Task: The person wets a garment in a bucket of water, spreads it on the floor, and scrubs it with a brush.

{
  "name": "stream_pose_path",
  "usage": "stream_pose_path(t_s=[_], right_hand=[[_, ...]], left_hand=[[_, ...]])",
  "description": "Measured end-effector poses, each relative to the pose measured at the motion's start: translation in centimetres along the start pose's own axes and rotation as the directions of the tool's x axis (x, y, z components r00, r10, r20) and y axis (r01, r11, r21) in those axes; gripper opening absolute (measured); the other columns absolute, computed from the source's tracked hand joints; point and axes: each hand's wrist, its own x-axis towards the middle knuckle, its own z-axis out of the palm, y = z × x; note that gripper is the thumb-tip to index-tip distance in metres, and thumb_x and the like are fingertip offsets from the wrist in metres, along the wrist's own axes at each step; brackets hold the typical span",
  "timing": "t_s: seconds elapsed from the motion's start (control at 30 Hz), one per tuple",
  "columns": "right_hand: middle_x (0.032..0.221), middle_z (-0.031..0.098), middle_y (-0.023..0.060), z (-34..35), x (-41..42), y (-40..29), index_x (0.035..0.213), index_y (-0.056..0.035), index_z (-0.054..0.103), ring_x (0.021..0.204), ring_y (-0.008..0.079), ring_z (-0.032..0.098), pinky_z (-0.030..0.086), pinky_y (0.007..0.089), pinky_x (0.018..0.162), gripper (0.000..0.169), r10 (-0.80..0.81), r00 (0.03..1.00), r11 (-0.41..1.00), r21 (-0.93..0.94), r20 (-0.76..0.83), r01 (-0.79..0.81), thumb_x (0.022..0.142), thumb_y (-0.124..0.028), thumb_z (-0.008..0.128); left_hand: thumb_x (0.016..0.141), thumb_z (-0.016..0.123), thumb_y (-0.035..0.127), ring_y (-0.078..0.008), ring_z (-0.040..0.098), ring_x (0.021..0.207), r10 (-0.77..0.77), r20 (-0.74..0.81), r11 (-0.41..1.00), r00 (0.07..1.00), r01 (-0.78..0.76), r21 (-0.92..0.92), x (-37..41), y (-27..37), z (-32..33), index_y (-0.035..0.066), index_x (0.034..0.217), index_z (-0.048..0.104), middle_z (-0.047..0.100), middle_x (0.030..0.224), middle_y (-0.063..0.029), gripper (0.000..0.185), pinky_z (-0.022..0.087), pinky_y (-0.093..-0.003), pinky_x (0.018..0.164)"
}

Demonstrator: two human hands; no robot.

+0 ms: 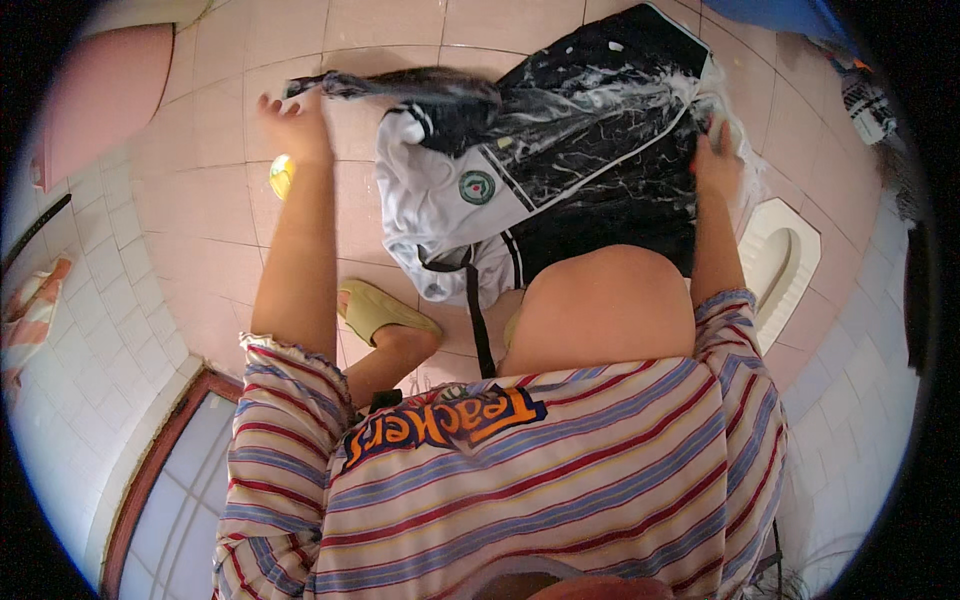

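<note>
A black and white jacket [600,150] with a round green badge lies spread on the pink floor, streaked with white suds. One dark sleeve [420,86] stretches to the left, blurred. My left hand [296,131] is at the end of this sleeve, fingers bent; blur hides whether they grip it. At the jacket's right edge, beside a foamy white part, is my right hand [720,161], its fingers partly spread against the cloth. Whether it holds a fold cannot be told. A dark strap [476,315] trails from the collar end towards my knees.
A white squat toilet [780,262] is set in the floor at the right. A small yellow object [281,176] lies by my left forearm. My green slipper [382,311] is below the collar. A pink container [109,97] stands upper left, a blue one [780,15] upper right.
</note>
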Motion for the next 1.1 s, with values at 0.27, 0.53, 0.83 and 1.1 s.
stream_pose_path(t_s=[0.27, 0.53, 0.83, 1.1], right_hand=[[0.101, 0.051, 0.0167, 3.2, -18.6, -19.7, 0.127, -0.0331, 0.055, 0.088, 0.033, 0.056, 0.052, 0.0421, 0.072, 0.056, -0.867, 0.466, 0.492, 0.437, 0.173, 0.753, 0.073, -0.033, 0.067], [0.108, 0.055, 0.0216, 3.0, 4.2, -12.7, 0.132, -0.0417, 0.048, 0.088, 0.0373, 0.06, 0.051, 0.0476, 0.072, 0.05, -0.48, 0.877, 0.873, -0.112, -0.02, 0.475, 0.084, -0.054, 0.05], [0.097, 0.052, 0.015, 2.7, -18.1, -19.6, 0.123, -0.0419, 0.057, 0.082, 0.0317, 0.06, 0.054, 0.0416, 0.067, 0.045, -0.895, 0.289, 0.396, 0.312, 0.339, 0.864, 0.079, -0.04, 0.063], [0.109, 0.054, 0.0154, 1.5, -5.9, -18.8, 0.129, -0.0395, 0.052, 0.093, 0.0338, 0.061, 0.053, 0.0464, 0.074, 0.051, -0.454, 0.868, 0.89, 0.055, 0.2, 0.453, 0.08, -0.051, 0.06]], left_hand=[[0.065, 0.078, 0.03, -0.0332, 0.046, 0.116, -0.091, 0.758, 0.537, 0.646, -0.609, 0.583, -17.9, -0.9, 0.3, 0.018, 0.127, 0.046, 0.051, 0.121, -0.0137, 0.071, 0.044, -0.0502, 0.085], [0.078, 0.065, 0.01, -0.033, 0.062, 0.072, 0.017, 0.804, 0.85, 0.595, -0.432, 0.302, -14.6, -4.5, -1.7, 0.007, 0.111, 0.05, 0.063, 0.082, -0.0181, 0.036, 0.049, -0.0426, 0.063], [0.083, 0.068, 0.028, -0.0176, 0.059, 0.063, -0.188, 0.643, 0.843, 0.742, -0.215, 0.494, -11.3, -5.9, -1.7, 0.0, 0.094, 0.069, 0.065, 0.071, -0.012, 0.03, 0.049, -0.029, 0.062], [0.08, 0.073, 0.027, -0.0125, 0.06, 0.066, -0.351, 0.635, 0.899, 0.688, 0.057, 0.434, -11.6, -5.0, -2.2, 0.001, 0.091, 0.068, 0.067, 0.076, -0.0065, 0.028, 0.048, -0.0279, 0.062]])
